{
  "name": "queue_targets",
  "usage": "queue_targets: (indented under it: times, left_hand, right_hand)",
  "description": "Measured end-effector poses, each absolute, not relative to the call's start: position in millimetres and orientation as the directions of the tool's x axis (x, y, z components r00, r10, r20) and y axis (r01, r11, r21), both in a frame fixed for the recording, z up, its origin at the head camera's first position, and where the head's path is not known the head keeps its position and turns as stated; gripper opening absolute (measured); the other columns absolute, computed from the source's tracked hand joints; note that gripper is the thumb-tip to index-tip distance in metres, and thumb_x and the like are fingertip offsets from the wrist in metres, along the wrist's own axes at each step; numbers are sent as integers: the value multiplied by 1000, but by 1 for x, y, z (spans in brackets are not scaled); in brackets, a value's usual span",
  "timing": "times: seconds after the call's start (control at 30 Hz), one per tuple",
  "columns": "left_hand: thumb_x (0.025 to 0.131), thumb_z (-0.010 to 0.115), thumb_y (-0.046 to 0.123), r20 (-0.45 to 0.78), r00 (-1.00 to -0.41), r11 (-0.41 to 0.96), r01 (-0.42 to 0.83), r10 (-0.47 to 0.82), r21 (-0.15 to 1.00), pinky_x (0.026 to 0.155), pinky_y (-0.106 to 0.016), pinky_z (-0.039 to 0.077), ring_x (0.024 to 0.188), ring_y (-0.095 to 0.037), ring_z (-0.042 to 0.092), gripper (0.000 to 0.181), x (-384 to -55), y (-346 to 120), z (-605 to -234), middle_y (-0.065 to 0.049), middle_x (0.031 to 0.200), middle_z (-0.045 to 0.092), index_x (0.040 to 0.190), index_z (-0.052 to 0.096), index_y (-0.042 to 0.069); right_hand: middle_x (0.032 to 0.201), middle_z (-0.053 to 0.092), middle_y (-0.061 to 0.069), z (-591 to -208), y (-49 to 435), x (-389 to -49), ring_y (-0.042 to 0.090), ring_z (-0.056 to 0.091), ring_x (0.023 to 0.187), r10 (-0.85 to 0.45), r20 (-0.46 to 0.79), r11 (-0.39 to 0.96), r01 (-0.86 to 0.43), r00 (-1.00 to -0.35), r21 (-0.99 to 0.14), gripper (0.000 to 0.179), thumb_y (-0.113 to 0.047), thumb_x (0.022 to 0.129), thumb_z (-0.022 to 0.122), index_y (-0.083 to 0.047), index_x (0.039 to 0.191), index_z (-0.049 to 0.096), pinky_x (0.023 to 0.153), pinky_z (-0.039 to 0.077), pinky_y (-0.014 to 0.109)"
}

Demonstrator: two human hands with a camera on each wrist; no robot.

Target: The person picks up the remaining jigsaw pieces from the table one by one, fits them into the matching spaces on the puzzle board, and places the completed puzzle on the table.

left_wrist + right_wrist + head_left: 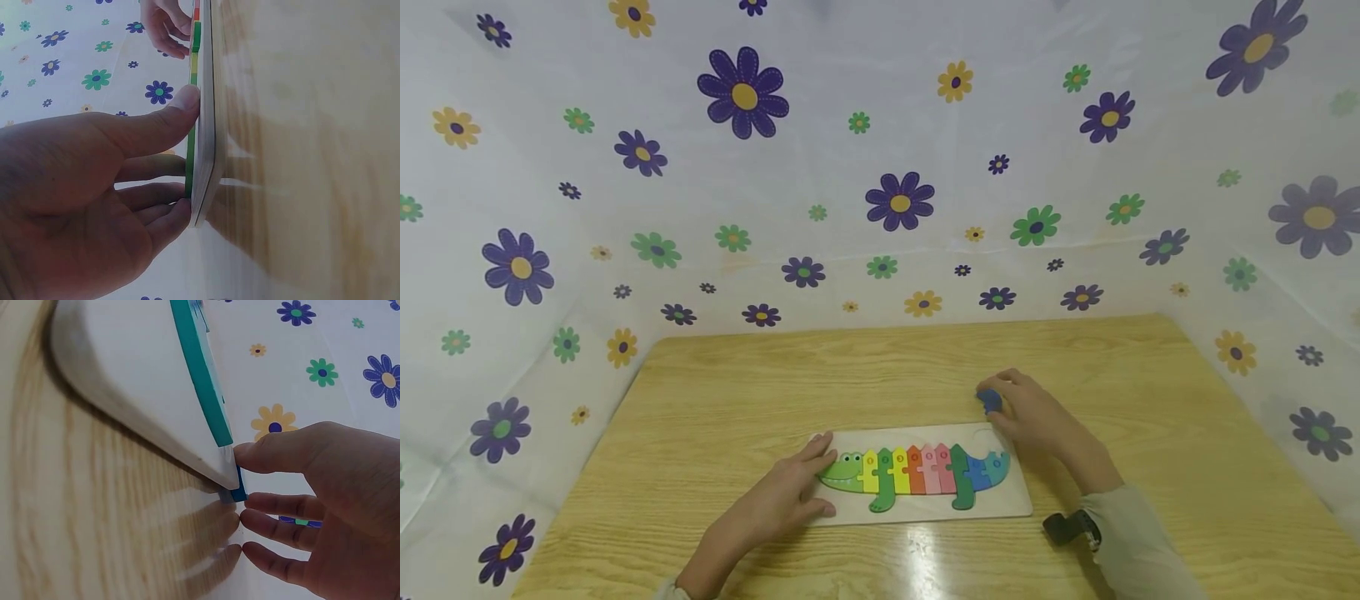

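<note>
A wooden puzzle board (917,517) lies on the table, carrying a crocodile of colourful numbered pieces. The crocodile's green head (841,472) is at the left and its blue tail section (992,472) at the right. My left hand (782,496) rests on the board's left end, thumb toward the near side and fingers toward the far side. Just beyond the far right corner, my right hand (1026,408) pinches a small dark blue puzzle piece (990,401) between thumb and fingers. In the right wrist view the blue piece (239,494) shows low by the board's corner, partly hidden.
The wood-grain table (737,375) extends around the board on all sides. White sheets with printed flowers (820,167) enclose its back, left and right. A black strap with a dark block (1070,528) is on the right wrist.
</note>
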State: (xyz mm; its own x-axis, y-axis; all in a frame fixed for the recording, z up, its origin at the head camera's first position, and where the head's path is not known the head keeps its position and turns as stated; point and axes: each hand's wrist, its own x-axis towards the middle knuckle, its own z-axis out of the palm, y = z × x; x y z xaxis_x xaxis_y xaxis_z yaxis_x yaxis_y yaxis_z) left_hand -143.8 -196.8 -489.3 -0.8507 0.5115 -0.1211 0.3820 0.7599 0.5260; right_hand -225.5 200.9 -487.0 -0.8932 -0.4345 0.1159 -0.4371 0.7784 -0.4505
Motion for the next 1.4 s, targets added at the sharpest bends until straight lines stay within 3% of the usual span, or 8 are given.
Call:
queue_targets:
  times: [0.67, 0.93, 1.4]
  left_hand:
    - [90, 80, 27, -140, -850, 763, 369, 508, 531, 120, -54, 28, 153, -39, 24, 73, -141, -196, -487, -21, 166, 26, 148, 49, -5]
    - [91, 80, 26, -127, -851, 761, 376, 509, 528, 120, -53, 28, 153, -38, 24, 72, -142, -196, -487, -21, 166, 26, 148, 49, -6]
    - [91, 79, 27, -123, -854, 757, 371, 506, 538, 121, -52, 25, 154, -36, 22, 73, -142, -197, -488, -20, 166, 24, 149, 47, -6]
  right_hand:
    - [127, 59, 19, -494, 197, -228, 40, 57, 115, -458, 117, 788, -464, -881, -404, 30, -7, 95, 70, -8, 125, 72, 99, 51, 59]
    - [122, 61, 17, -493, 201, -228, 36, 58, 110, -451, 125, 780, -458, -884, -427, 24, -3, 92, 69, -7, 115, 75, 99, 52, 56]
    - [118, 60, 13, -490, 206, -226, 28, 60, 101, -421, 124, 776, -428, -899, -463, 22, -2, 90, 70, -8, 111, 75, 94, 57, 51]
